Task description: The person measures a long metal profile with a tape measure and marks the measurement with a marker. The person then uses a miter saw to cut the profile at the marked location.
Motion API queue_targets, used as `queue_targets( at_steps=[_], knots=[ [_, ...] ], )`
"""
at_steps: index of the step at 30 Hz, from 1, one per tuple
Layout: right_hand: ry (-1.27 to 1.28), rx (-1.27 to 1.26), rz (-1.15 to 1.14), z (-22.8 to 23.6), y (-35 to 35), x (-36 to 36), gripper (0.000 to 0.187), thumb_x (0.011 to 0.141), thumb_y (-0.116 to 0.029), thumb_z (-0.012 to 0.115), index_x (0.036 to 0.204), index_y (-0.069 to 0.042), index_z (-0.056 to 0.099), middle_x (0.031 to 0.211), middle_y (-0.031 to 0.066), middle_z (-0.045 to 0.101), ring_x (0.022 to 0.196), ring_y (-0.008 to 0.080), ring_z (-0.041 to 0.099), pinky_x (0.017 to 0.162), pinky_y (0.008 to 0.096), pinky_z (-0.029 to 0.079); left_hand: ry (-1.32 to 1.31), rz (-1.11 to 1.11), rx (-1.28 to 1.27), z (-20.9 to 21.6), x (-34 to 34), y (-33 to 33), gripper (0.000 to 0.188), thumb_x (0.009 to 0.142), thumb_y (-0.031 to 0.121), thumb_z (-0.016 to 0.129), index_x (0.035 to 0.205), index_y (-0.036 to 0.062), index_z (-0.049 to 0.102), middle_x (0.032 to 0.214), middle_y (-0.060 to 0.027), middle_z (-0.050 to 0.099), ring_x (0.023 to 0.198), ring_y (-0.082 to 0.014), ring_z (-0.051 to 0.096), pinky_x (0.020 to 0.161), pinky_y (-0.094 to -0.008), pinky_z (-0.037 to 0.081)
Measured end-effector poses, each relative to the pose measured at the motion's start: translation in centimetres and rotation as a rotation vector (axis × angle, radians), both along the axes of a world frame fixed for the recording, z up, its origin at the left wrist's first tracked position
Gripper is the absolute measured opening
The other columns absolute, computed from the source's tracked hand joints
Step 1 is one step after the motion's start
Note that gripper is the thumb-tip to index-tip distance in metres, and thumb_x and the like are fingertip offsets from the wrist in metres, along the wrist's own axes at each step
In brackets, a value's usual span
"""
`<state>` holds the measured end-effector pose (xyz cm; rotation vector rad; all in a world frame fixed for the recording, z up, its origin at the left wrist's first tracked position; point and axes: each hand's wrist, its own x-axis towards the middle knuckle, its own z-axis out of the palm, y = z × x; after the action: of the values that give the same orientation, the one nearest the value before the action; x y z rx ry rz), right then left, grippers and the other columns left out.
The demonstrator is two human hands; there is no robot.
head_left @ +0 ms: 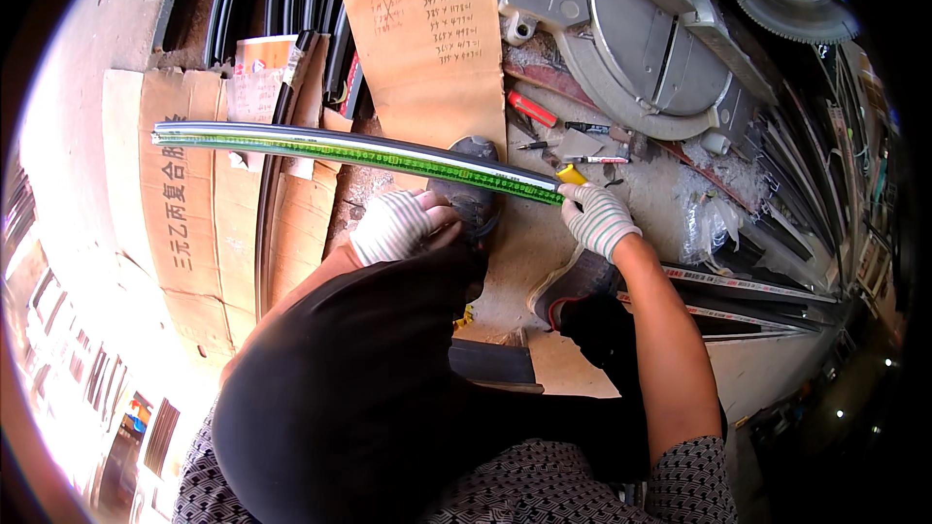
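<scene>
Pinching a green tape measure (447, 172) alongside a dark strip (388, 143), both stretching left to right.
The right hand (602, 217) grips the tape's right end; the left hand (398, 225) hangs half-curled nearer, its grasp hard to tell.

The view looks steeply down from the person's head, through the left of two fisheye cameras worn side by side. It faces over the dark clothing (340, 378), very near, toward the green tape measure (388, 160) mid-view, then the saw (621, 49) at far right. Its round, black-rimmed field bends straight edges.
</scene>
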<state>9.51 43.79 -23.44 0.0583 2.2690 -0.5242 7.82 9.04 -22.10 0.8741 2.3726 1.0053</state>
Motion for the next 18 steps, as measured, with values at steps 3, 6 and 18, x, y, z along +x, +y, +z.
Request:
queue_targets(
  at_steps=[3, 6, 18],
  knots=[
    [-0.032, 0.002, -0.028, -0.2, 0.2, 0.1, 0.032, 0.097, -0.029, 0.058, 0.119, -0.014, 0.076, 0.109, 0.0213, 0.072, 0.097, 0.0409, 0.069, 0.09, 0.0467, 0.055, -0.256, -0.054, -0.009, 0.5, -0.4, 1.6, 0.012, 0.091, 0.021, 0.075, 0.091, 0.0089, 0.072, 0.09, -0.0094, 0.07, 0.082, -0.031, 0.069, 0.072, -0.0406, 0.056],
    [-0.055, 0.021, -0.027, -0.4, 0.1, -0.3, 0.032, 0.097, -0.028, 0.058, 0.12, -0.014, 0.075, 0.109, 0.0225, 0.072, 0.098, 0.0412, 0.069, 0.091, 0.0462, 0.055, -0.378, -0.133, 0.104, 0.1, -1.1, 3.2, 0.018, 0.095, 0.024, 0.072, 0.088, 0.0074, 0.073, 0.081, -0.0125, 0.067, 0.079, -0.0346, 0.069, 0.072, -0.0422, 0.056],
    [-0.01, -0.005, 0.024, -1.3, 0.8, -2.4, 0.031, 0.095, -0.024, 0.058, 0.118, -0.012, 0.075, 0.107, 0.0211, 0.073, 0.099, 0.0403, 0.07, 0.093, 0.0461, 0.055, -0.331, -0.078, 0.139, -2.7, -0.4, 7.2, 0.024, 0.095, 0.026, 0.064, 0.09, 0.0058, 0.075, 0.082, -0.0161, 0.071, 0.08, -0.0383, 0.07, 0.075, -0.0449, 0.056]
  ],
)
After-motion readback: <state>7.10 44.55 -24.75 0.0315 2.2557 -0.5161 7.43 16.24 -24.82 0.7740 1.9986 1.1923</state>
